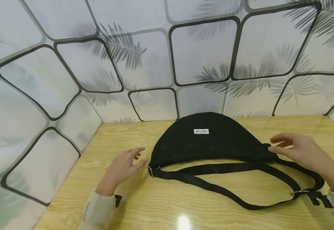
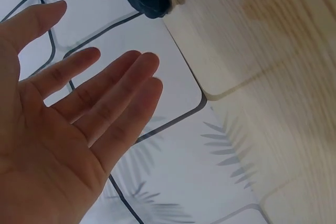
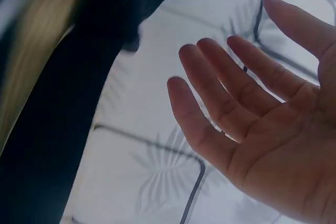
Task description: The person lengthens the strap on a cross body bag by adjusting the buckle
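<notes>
A black half-moon waist bag (image 1: 204,145) lies flat on the table, its curved side toward the wall. Its small white label (image 1: 201,131) reads upside down. The black strap (image 1: 213,188) loops out in front of it, with a metal buckle (image 1: 299,192) at the right. My left hand (image 1: 122,169) is just left of the bag's left corner, fingers loosely extended and holding nothing. At the bag's right end is my right hand (image 1: 302,150), its fingers relaxed and apart in the right wrist view, with nothing in them.
The wooden table (image 1: 144,204) meets a wall covering (image 1: 201,54) with a rounded-square and leaf print at the back and left. A metal ring (image 1: 151,171) joins strap and bag at the left corner. A bright light reflection shows near the table's front.
</notes>
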`<state>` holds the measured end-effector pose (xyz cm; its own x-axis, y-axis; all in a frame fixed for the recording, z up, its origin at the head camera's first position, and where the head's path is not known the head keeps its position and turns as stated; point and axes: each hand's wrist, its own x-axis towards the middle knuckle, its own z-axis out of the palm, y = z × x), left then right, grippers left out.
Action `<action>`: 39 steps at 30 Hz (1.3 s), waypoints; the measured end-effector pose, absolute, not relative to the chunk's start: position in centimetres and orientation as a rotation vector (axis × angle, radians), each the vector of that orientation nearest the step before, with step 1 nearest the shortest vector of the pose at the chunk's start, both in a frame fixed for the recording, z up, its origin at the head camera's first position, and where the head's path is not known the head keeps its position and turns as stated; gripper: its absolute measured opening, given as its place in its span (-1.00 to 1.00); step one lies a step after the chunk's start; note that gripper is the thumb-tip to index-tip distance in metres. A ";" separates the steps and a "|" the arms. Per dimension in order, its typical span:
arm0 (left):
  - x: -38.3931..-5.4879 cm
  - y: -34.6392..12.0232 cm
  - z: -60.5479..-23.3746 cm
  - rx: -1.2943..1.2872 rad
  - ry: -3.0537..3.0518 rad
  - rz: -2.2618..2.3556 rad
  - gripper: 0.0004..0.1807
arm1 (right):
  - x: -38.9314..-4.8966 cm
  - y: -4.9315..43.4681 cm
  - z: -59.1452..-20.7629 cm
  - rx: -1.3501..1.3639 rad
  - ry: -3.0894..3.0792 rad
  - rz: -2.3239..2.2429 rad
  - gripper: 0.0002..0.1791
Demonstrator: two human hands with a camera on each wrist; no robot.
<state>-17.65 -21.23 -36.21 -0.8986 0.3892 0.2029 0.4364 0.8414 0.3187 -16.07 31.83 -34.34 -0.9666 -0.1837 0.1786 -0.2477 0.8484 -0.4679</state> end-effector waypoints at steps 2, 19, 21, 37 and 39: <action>-17.6 -21.2 -36.2 -0.678 -2.893 -0.585 -0.50 | -16.1 31.0 -34.1 0.366 -2.898 0.799 -0.59; -17.9 -21.5 -36.1 -0.883 -2.895 -0.844 -0.59 | -16.4 22.9 -32.0 0.644 -2.832 1.154 -0.80; -17.9 -21.5 -36.1 -0.885 -2.907 -0.859 -0.58 | -16.4 21.9 -31.9 0.678 -2.828 1.191 -0.80; -18.0 -21.4 -36.3 -0.925 -2.976 -0.983 -0.57 | -16.9 16.3 -32.0 0.878 -2.864 1.384 -0.75; -18.0 -21.5 -36.3 -0.953 -2.973 -0.981 -0.57 | -17.0 15.7 -32.2 0.925 -2.858 1.379 -0.76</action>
<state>-17.98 -21.48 -36.32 -0.8227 0.5658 0.0556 0.4877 0.6520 0.5805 -17.03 15.73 -32.22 -0.8309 -0.5489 0.0910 -0.4129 0.4987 -0.7621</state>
